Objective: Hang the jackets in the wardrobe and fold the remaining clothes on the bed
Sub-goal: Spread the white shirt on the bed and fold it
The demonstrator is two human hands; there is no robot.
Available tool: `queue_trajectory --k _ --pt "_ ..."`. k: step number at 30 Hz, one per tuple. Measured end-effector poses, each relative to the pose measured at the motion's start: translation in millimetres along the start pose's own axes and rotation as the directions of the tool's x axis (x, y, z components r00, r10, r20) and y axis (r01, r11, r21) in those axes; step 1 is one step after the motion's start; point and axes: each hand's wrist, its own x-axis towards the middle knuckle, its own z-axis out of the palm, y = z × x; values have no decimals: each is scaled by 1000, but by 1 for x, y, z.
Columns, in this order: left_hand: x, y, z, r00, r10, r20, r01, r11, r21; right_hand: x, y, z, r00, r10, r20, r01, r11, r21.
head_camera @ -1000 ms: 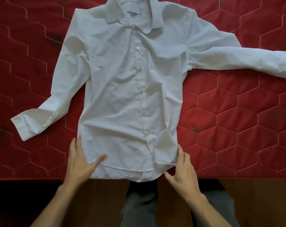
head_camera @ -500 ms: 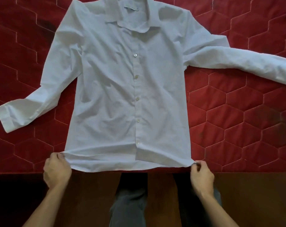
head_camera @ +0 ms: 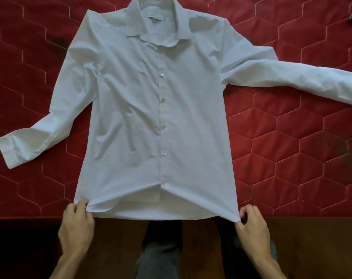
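Head view: a pale button-up shirt [head_camera: 159,117] lies face up on a red quilted bed [head_camera: 292,158], collar far, sleeves spread left and right. The left hand [head_camera: 76,224] and right hand [head_camera: 251,224] each pinch a near hem corner. Pulling evenly outward would likely flatten the fabric before folding.
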Motion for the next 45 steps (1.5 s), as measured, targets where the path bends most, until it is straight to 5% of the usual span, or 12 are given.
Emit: queue_trajectory --k 5,10,15,19,23,29,36,39,45 --pt "-7 -4 -6 948 -289 129 281 956 81 9 10 0 988 152 35 -149 985 -90" --pt "4 50 -25 879 -421 226 463 867 -185 28 5 -13 937 266 229 -250 964 -95" --pt "10 156 -31 973 -104 205 174 916 -360 97 -19 -64 955 282 87 -292 859 421" --pt "19 261 -29 950 282 137 -212 899 -384 190 -39 -127 935 343 91 -273 535 800" --pt "23 368 -30 888 459 33 -392 793 -466 268 -44 -198 927 363 93 -211 302 929" --pt "11 491 -15 801 598 29 -535 736 -415 348 0 -279 866 487 113 -199 129 971" --pt "9 616 -6 656 755 11 -729 637 -250 408 34 -308 850 525 32 -168 214 962" --pt "15 657 0 585 811 -19 -808 580 -108 420 44 -305 871 491 -18 -175 343 923" --pt "24 675 9 633 774 27 -774 633 -16 427 42 -305 899 428 -91 -137 472 871"
